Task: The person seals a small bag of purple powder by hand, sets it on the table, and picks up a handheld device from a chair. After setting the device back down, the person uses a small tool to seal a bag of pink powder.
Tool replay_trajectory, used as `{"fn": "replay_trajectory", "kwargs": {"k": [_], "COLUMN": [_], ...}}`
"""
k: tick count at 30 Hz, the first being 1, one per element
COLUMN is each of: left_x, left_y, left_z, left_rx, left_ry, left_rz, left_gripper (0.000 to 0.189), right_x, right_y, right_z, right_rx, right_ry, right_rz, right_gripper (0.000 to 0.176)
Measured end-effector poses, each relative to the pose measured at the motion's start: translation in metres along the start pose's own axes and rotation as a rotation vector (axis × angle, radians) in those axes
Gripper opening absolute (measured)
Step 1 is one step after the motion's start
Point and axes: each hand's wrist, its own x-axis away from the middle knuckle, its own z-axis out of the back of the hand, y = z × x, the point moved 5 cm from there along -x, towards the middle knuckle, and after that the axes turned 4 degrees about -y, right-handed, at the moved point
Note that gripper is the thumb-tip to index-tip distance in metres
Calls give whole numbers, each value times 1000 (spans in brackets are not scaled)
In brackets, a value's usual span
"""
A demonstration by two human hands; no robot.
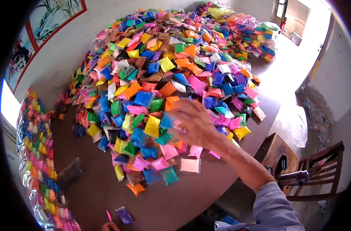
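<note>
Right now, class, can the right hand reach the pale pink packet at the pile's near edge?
Probably yes: the right hand hovers just beyond the pale pink packet, which lies uncovered, with nothing between.

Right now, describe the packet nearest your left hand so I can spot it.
On the brown table, look past the near edge of the big heap of coloured packets. By the left hand lies one purple packet, alone on bare wood.
</note>
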Motion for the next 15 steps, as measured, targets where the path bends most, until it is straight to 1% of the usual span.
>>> {"fn": "replay_trajectory", "kwargs": {"k": [1, 2, 4, 5, 6, 8, 9, 10, 11, 13, 14, 15], "left_x": [1, 3, 6, 6, 7, 7, 7, 8, 9, 12, 11, 8], "left_y": [-6, -12, -18, -17, -17, -12, -12, -13, -15, -15, -12, -10], "left_z": [-1, -2, 0, 0, -2, -1, 2, 2, 1, 2, 3, 4], "left_rx": [-4, -26, -48, -60, -71, -71, -73, -72, -56, -42, -52, -62], "left_ry": [6, 32, 60, 48, 36, 12, -24, -23, -15, -9, -41, -72], "left_rz": [2, -26, -52, -36, -19, 4, 19, 23, 32, 52, 75, 94], "left_gripper": [41, 41, 41, 42, 43, 41, 40, 40, 38, 36, 35, 34], "right_x": [-5, -8, -9, -8, -10, -18, -21, -27, -35, -40, -48, -44], "right_y": [-21, -33, -55, -55, -49, -31, -17, 8, 27, 84, 86, 111], "right_z": [-11, -22, -59, -72, -77, -81, -76, -69, -54, -43, -19, -13], "right_rx": [-10, -15, 61, 64, 66, 81, 139, 133, 223, 247, 376, 335], "right_ry": [-18, -16, -379, -386, -386, -400, -342, -247, -218, -109, -102, 19], "right_rz": [110, 116, 172, 172, 176, 108, 96, 84, 7, -78, -89, -71], "right_gripper": [51, 51, 63, 67, 67, 63, 61, 54, 43, 36, 32, 32]}}
